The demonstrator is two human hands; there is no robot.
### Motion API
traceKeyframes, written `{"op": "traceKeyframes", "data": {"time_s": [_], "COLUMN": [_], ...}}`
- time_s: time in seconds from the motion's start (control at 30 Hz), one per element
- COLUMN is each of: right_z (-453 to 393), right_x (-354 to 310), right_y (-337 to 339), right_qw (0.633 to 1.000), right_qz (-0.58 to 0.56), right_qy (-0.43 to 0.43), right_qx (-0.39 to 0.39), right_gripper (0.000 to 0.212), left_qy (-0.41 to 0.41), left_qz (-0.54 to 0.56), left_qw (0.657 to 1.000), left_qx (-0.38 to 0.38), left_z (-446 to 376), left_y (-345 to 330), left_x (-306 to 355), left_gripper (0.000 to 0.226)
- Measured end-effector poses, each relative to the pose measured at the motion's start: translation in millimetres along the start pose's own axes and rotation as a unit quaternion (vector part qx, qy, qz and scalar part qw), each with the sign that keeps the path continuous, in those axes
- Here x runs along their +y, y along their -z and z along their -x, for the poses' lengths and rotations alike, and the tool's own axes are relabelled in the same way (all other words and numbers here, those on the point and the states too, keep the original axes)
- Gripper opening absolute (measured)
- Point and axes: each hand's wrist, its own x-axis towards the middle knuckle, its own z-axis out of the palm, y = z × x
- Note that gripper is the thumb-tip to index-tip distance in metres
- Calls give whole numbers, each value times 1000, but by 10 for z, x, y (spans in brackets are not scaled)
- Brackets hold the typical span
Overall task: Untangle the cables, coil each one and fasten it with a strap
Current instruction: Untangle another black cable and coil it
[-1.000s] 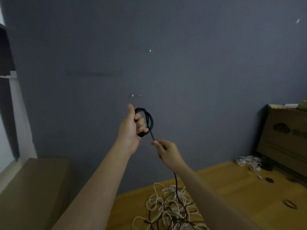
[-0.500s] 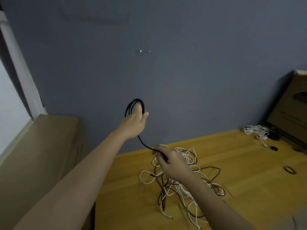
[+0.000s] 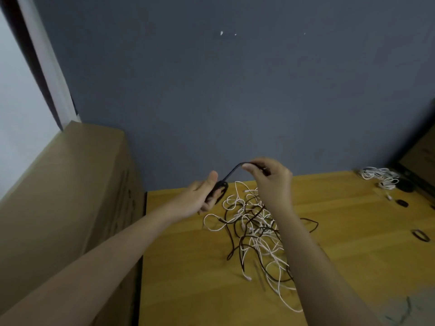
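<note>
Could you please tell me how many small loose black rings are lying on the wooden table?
2: one black ring near the right edge, one smaller black ring farther back, below the white coiled cables. More may be hidden in the tangle.

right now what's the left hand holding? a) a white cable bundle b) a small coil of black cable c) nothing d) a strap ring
b: the left hand grips a small coil of black cable, and a length of that cable arcs up to the right hand, which pinches it above the tangle of black and white cables on the wooden table.
</note>
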Motion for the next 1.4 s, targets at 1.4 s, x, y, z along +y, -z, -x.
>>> {"op": "traceKeyframes", "data": {"time_s": [1.4], "right_z": [477], "right_x": [-204], "right_y": [-659], "right_qw": [997], "right_qz": [13], "right_qy": [-79], "right_qx": [-22], "right_gripper": [17], "left_qy": [-8], "left_qz": [77], "left_qw": [996], "left_qx": [-46], "left_z": [116], "left_y": [409], "left_x": [-130], "left_gripper": [37]}}
